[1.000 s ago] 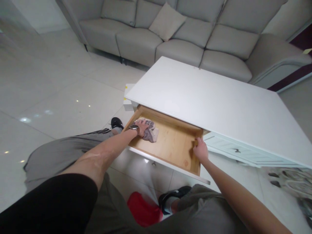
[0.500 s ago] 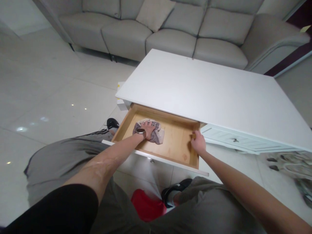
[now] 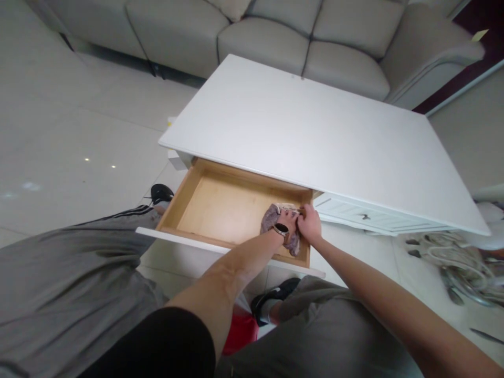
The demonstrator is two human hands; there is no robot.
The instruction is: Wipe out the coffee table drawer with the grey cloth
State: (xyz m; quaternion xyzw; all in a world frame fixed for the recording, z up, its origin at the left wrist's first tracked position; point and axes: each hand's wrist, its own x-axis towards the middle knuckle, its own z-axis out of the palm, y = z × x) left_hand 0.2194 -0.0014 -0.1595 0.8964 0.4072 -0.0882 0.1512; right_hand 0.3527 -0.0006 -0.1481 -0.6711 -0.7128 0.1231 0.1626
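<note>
A pulled-out wooden drawer [image 3: 220, 205] with a white front sticks out of the white coffee table. Inside it, at the right end, a crumpled grey-purple cloth [image 3: 270, 216] lies bunched under my left hand [image 3: 289, 220], whose fingers press and grip it against the drawer bottom. My right hand [image 3: 310, 224] is closed over the drawer's right side wall, close beside the left hand's fingertips. Its fingertips are partly hidden.
The white coffee table top [image 3: 315, 136] spreads ahead, with a second drawer [image 3: 364, 216] shut at right. A grey sofa [image 3: 263, 47] stands behind. Below me is a red object [image 3: 240, 333]. Blurred items, including a coiled cable-like bundle [image 3: 441, 252], lie on the floor at right.
My left hand has slid the cloth from the left-middle of the drawer to its right end, bunching it. The right hand has stayed on the side wall. The view has shifted.
</note>
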